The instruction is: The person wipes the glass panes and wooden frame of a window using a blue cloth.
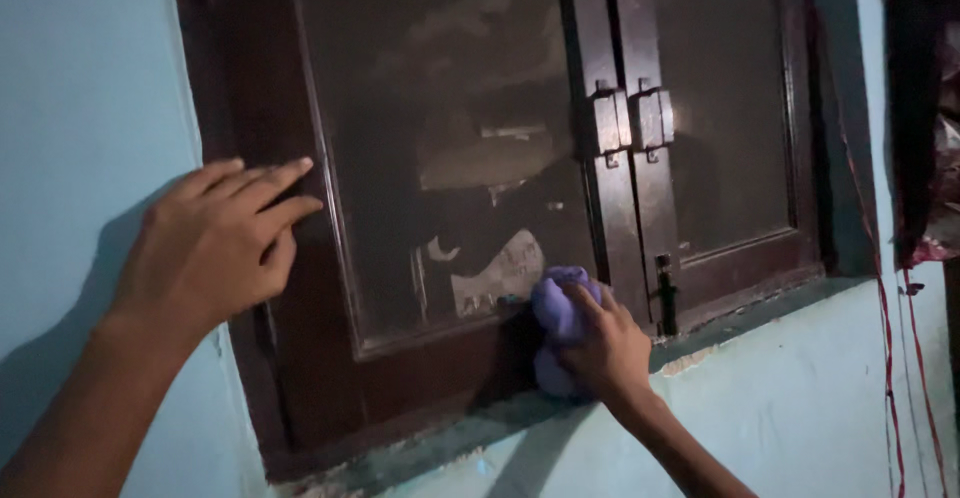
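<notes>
A dark brown wooden window [620, 208] with two glass panes is set in a light blue wall. My left hand [215, 243] lies flat against the window's left frame, fingers stretched to the right, holding nothing. My right hand [605, 348] presses a crumpled purple cloth [555, 308] against the lower right corner of the left pane [440, 138], close to the middle post. The glass is dusty and shows dim reflections.
Two brown latches [630, 118] sit on the middle post, and a small bolt [665, 293] lower down. The blue sill [740, 313] runs below the window. A dark red curtain [920, 108] and thin red cords [890, 378] hang at the right edge.
</notes>
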